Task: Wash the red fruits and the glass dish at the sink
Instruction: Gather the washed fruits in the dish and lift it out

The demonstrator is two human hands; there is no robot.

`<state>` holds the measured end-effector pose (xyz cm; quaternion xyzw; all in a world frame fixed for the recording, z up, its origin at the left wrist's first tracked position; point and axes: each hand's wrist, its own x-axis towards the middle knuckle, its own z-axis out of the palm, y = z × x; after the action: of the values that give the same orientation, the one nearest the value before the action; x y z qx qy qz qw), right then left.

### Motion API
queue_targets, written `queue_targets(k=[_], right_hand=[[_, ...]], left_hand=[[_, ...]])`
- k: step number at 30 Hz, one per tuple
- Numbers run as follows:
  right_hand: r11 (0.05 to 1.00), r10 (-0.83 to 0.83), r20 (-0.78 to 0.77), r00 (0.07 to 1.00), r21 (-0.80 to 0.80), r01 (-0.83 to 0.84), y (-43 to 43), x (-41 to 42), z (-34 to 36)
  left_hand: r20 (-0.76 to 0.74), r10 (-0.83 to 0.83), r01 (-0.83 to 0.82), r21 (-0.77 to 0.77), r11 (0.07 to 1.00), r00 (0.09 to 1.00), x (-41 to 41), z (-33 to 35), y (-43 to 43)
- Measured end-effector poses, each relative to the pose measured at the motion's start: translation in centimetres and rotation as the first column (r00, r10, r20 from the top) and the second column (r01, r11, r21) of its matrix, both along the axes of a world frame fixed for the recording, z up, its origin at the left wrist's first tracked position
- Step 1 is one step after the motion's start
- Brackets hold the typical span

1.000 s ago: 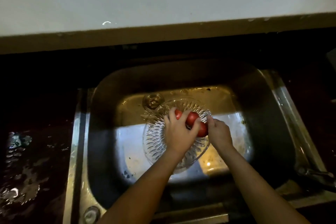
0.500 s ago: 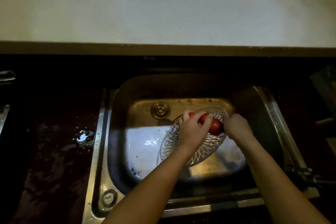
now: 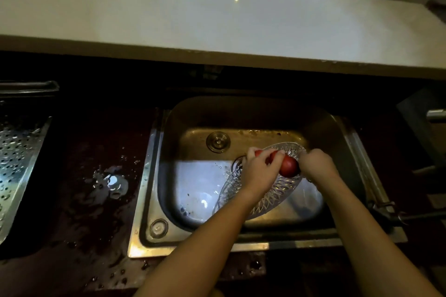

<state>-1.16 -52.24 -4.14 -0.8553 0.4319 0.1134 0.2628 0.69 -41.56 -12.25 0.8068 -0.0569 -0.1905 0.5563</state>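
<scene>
Ideally left hand (image 3: pixel 259 171), curled over red fruits (image 3: pixel 288 167), pins them while right hand (image 3: pixel 316 164), gripping glass dish (image 3: pixel 277 191) rim, steadies it.

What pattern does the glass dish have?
The glass dish is clear, with cut ribs radiating outward; head view.

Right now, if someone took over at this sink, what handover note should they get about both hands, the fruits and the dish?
The left hand has its grip curled over the red fruits, holding them in the glass dish.
The right hand holds the dish's right rim; fingers hidden.
The dish is tilted inside the sink, right of the drain.
Done: unclear; no running water shows.
Left: rinse fruits and dish, then set them out.
</scene>
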Motion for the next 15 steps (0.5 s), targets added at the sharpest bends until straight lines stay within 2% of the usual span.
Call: queue_targets(k=[4, 7, 11, 15], right_hand=[[0.999, 0.013, 0.093, 0.996, 0.05, -0.018, 1.0, -2.0, 0.1], [0.982, -0.041, 0.257, 0.966, 0.189, -0.008, 2.4, -3.8, 0.0], [0.95, 0.004, 0.446, 0.895, 0.278, -0.143, 5.8, -4.4, 0.5], [0.877, -0.111, 0.547, 0.83, 0.446, -0.177, 10.1, -4.3, 1.5]], left_hand=[[0.037, -0.011, 0.009, 0.046, 0.999, 0.999, -1.1, 1.5, 1.4], [0.215, -0.049, 0.008, 0.19, 0.982, 0.975, -1.8, 2.8, 3.4], [0.427, -0.08, -0.102, 0.386, 0.917, 0.901, -1.5, 5.6, 7.2], [0.489, -0.07, -0.211, 0.496, 0.842, 0.869, -1.2, 8.8, 11.8]])
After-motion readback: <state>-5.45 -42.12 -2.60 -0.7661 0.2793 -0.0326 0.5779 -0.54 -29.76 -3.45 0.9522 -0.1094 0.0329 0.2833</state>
